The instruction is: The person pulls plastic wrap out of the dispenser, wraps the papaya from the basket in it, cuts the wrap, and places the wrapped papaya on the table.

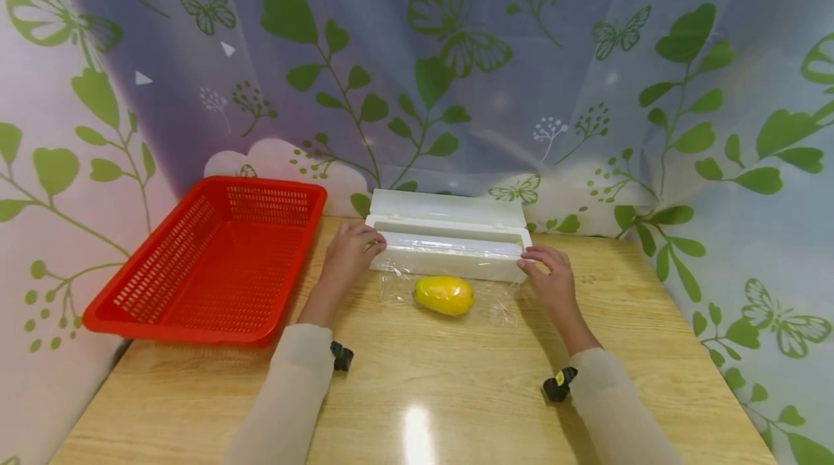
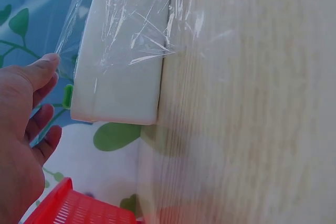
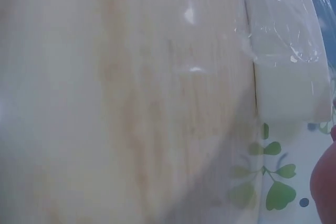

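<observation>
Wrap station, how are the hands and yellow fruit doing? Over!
Left hand and right hand pinching clear wrap. Yellow fruit in front of white box. Red basket off left, seemingly clear.

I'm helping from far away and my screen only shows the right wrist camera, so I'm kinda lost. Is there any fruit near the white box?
Observer: Yes! The head view shows one yellow fruit on the near side of the white box.
Operator: Cool! Where's the other hand? I can't find it.
Observer: The left hand is at the box's left end, with its fingertips by the corner.
Operator: And is the box open or closed?
Observer: Open. Its lid is up, on the side away from the person.
</observation>
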